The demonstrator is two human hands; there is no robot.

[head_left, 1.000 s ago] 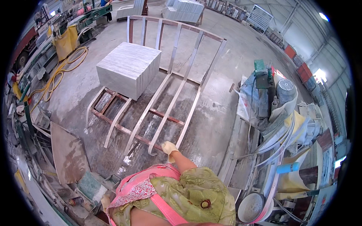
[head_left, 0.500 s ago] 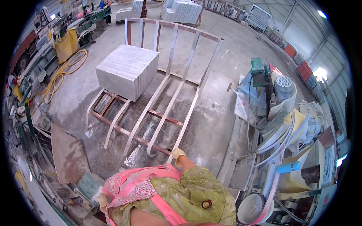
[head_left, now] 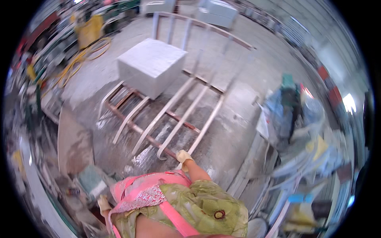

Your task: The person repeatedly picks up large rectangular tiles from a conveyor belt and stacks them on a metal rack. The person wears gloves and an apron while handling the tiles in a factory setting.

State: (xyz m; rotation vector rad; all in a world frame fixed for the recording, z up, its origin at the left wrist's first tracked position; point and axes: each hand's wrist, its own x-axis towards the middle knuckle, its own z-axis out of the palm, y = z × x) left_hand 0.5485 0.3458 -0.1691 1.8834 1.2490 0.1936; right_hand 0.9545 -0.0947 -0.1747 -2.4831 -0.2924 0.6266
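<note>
My right hand (head_left: 183, 156), in a cream glove, is at the near right corner of a metal frame rack (head_left: 173, 130). It overlaps the rack's end bar; blur hides whether its fingers grip it. My left hand (head_left: 104, 203), gloved too, hangs low at my left side, near a green and white block (head_left: 92, 180). Its fingers are too smeared to read. On the rack's far left part stands a block of stacked pale grey stone slabs (head_left: 152, 59), its top face flat. The rack's other slats hold nothing.
To the right is machinery (head_left: 291, 103) with cables and a blue cylinder (head_left: 300, 198). A brown board (head_left: 74, 142) leans at the left, beyond it a yellow hose (head_left: 81, 65). More stone stacks (head_left: 217, 12) stand far back. The floor near the rack is wet.
The view has swung, so the rack and slabs sit further right and higher, and the picture is blurred. My left hand has come out further from my side. My right hand stays at the rack corner.
</note>
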